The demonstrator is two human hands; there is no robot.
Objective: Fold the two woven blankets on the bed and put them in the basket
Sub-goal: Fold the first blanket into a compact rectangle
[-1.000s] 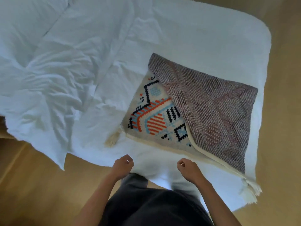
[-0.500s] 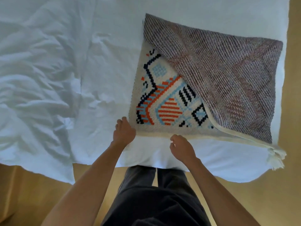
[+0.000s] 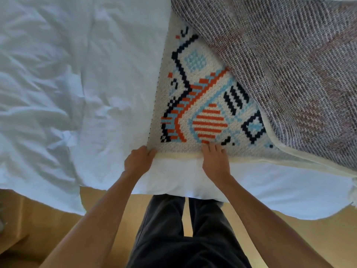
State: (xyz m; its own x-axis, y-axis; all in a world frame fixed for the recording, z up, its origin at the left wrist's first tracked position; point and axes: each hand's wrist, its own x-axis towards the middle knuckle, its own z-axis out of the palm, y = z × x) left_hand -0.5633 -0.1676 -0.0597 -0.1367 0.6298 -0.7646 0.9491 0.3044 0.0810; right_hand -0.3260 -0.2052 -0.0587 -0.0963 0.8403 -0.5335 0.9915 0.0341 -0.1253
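A cream woven blanket [image 3: 202,105] with orange, light-blue and black patterns lies on the white bed [image 3: 96,74]. Its grey-purple underside [image 3: 289,64] is folded over the right part. My left hand [image 3: 138,161] grips the blanket's near left corner, thumb on top. My right hand [image 3: 215,160] grips the near cream edge a little to the right, fingers curled over the weave. A tassel [image 3: 354,192] hangs off the bed at the far right. No second blanket or basket is in view.
A crumpled white duvet [image 3: 38,93] covers the left of the bed. The wooden floor [image 3: 289,238] runs along the near side, where my dark trousers [image 3: 183,238] stand against the mattress edge.
Both hands have reached forward from the bed's edge and taken hold of the blanket's near edge. The view has moved closer to the blanket.
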